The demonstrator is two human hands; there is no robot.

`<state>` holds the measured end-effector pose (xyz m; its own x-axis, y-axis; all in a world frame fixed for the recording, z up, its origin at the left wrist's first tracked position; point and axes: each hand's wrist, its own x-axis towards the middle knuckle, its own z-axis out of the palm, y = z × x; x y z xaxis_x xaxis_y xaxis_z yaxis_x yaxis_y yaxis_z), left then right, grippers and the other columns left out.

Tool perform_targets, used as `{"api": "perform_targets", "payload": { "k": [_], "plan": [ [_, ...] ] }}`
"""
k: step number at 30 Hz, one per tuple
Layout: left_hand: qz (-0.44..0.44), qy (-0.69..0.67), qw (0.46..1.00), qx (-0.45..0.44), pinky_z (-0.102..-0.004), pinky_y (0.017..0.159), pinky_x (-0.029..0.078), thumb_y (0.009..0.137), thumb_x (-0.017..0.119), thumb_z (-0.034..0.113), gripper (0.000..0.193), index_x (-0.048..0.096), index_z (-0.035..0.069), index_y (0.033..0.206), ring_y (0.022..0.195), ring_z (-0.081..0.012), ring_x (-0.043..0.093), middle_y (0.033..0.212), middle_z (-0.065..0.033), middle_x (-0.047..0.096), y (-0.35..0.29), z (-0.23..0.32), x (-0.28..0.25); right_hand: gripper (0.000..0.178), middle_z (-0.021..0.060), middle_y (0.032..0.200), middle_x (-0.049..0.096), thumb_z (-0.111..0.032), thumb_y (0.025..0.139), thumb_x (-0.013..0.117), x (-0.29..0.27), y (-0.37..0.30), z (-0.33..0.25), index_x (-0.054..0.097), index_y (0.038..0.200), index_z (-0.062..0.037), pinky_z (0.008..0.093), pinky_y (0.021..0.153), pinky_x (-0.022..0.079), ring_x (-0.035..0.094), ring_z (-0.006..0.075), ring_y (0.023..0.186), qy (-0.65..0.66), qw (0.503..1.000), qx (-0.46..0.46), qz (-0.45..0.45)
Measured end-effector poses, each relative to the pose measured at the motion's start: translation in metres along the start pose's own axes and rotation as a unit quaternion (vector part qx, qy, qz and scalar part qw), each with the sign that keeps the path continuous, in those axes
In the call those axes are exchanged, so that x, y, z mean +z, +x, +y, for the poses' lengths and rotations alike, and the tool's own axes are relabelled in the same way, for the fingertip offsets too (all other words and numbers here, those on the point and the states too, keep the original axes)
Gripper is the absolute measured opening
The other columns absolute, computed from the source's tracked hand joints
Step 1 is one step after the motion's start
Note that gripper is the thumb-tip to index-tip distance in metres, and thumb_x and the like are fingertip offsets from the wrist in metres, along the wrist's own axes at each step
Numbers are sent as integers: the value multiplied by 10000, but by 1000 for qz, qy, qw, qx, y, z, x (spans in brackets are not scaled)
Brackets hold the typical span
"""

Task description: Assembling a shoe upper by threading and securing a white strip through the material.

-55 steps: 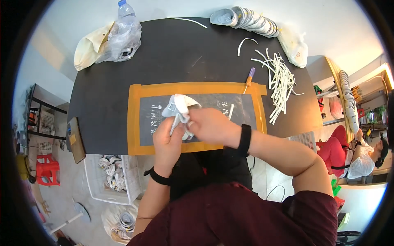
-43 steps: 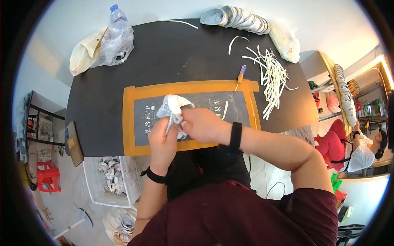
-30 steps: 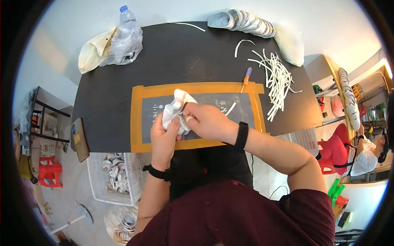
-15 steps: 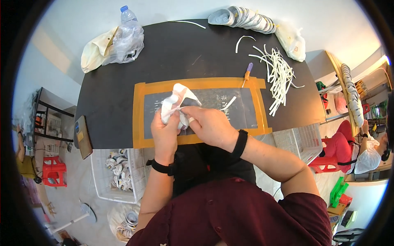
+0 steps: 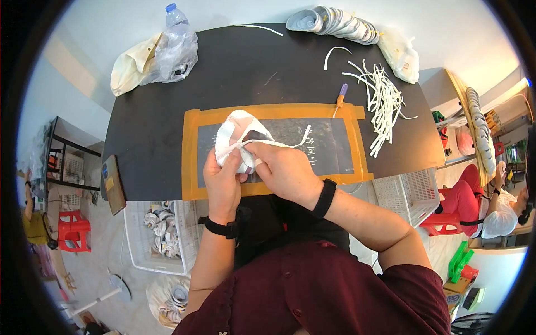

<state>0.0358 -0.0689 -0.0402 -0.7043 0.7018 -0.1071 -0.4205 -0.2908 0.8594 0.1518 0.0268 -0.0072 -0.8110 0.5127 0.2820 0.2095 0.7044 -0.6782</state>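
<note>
A white fabric piece [image 5: 233, 127], curved like a shoe upper, is held just above the taped sheet [image 5: 268, 125]. My left hand [image 5: 222, 184] grips its lower left side, thumb on top. A narrow white strip [image 5: 282, 144] runs from the piece's edge over my right hand, its free end curling up to the right. My right hand [image 5: 287, 172] is closed at that edge, fingertips pinching the strip close to my left thumb. The exact pinch is partly hidden by my fingers.
On the black table [image 5: 234, 67] lie a heap of white strips [image 5: 385, 111], a purple-and-orange-handled pointed tool [image 5: 341, 97] and a phone [image 5: 113, 185]. Nested curved pieces [image 5: 340, 25] and bags line the back. A crate of pieces [image 5: 162, 237] stands below left, another crate [image 5: 407, 192] right.
The white piece has turned and opened out toward me. The strip, whose end lay over the sheet, now trails over my right hand with its tip raised. My hands barely shifted.
</note>
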Motion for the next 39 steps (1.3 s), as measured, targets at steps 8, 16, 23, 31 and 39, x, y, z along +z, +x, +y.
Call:
{"api": "perform_targets", "payload": {
  "k": [8,16,23,31,39],
  "plan": [
    [-2,-4,1000,1,-174,485,385,975,587,101,163,568,57,1131,679,-37,545,954,-6,633,0,0,0,283,179,895,694,-131,903,542,0,4,-5,640,1163,-73,438,731,539,677,362,821,-13,999,26,-25],
    [7,57,998,12,-165,470,381,988,567,127,221,527,65,1197,678,-23,537,946,-2,614,-5,3,4,245,181,838,688,-158,913,541,3,12,-9,636,1125,-77,456,702,536,673,373,773,-18,997,48,-51],
    [3,67,998,20,-164,476,392,989,558,136,249,523,59,1223,688,-17,537,943,3,607,-9,-1,1,207,189,820,678,-166,871,552,-10,19,-1,620,1046,-78,501,688,521,664,403,759,-51,992,12,-117],
    [-30,273,951,138,-140,501,379,1001,543,167,239,591,58,1209,708,5,508,929,39,574,-12,-13,-8,222,152,841,686,-162,886,531,-30,39,-9,643,1057,-74,449,703,526,670,376,773,-105,963,-5,-246],
    [-34,272,956,107,-246,718,470,981,550,93,200,621,9,1148,832,-75,560,946,-22,641,-12,-10,-5,166,126,787,681,-164,879,554,-20,46,5,644,989,-78,431,627,551,678,325,670,-89,958,-29,-270]
  ]
}}
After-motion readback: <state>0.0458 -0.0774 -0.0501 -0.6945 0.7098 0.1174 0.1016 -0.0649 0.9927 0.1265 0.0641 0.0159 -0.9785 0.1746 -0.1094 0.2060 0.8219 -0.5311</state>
